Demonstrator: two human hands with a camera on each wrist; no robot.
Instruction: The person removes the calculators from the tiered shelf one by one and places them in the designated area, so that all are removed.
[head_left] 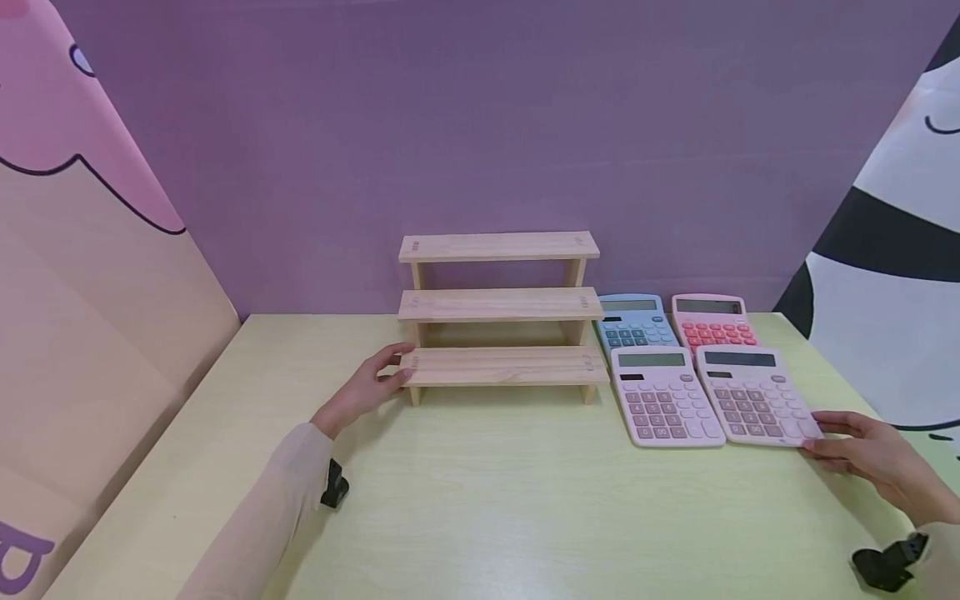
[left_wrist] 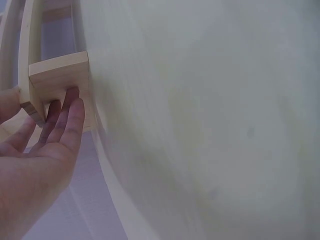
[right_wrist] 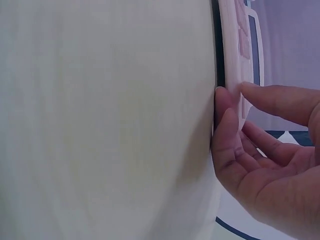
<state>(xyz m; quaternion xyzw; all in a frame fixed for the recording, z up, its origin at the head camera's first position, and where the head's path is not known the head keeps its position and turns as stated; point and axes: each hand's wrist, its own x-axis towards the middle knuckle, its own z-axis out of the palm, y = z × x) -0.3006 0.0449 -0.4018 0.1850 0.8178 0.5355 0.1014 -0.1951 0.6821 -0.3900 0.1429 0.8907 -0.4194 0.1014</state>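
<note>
A three-tier wooden step rack [head_left: 502, 362] stands at the back of the table. My left hand [head_left: 363, 388] grips the left end of its lowest step; in the left wrist view the thumb lies on the upper side and the fingers [left_wrist: 75, 122] reach beneath the board. My right hand [head_left: 873, 458] pinches the lower right corner of a pale pink calculator [head_left: 750, 402]. In the right wrist view the thumb is on the calculator's top face [right_wrist: 231, 55] and fingertips are at its underside. A matching pale pink calculator [head_left: 666, 400] lies just left of it.
Behind the front pair lie a blue calculator [head_left: 633, 321], close to the rack's right side, and a brighter pink calculator [head_left: 712, 321]. A purple wall [head_left: 480, 125] rises behind the pale wooden table [head_left: 510, 500]. Printed panels flank the table on both sides.
</note>
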